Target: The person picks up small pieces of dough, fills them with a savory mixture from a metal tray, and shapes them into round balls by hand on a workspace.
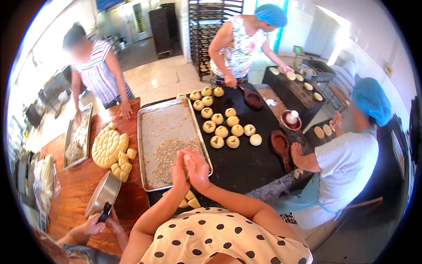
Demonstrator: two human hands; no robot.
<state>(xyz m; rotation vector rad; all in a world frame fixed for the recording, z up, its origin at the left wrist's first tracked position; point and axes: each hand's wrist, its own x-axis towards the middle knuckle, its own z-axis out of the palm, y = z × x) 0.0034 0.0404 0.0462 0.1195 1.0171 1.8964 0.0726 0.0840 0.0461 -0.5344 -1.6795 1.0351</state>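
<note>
My left hand (178,172) and my right hand (196,170) are pressed together, palms facing, above the near right part of a metal baking tray (163,121). Both hands look closed, and whatever lies between them is hidden. Under them a patch of pale, crumbly, seed-like bits (167,156) covers part of the tray. Cut yellow dough pieces (192,201) lie just below my wrists, partly covered by my forearm. To the right of the tray, round yellow dough balls (221,131) stand in loose rows on a black tabletop (246,169); several show dark green filling at the top.
Left of the tray, a dough cluster (110,147) sits on a wooden table (66,193). A person at lower left holds a metal bowl (103,193); another works at a narrow tray (88,116). Two people in blue caps stand right, near wooden moulds (280,144) and a red bowl (291,125).
</note>
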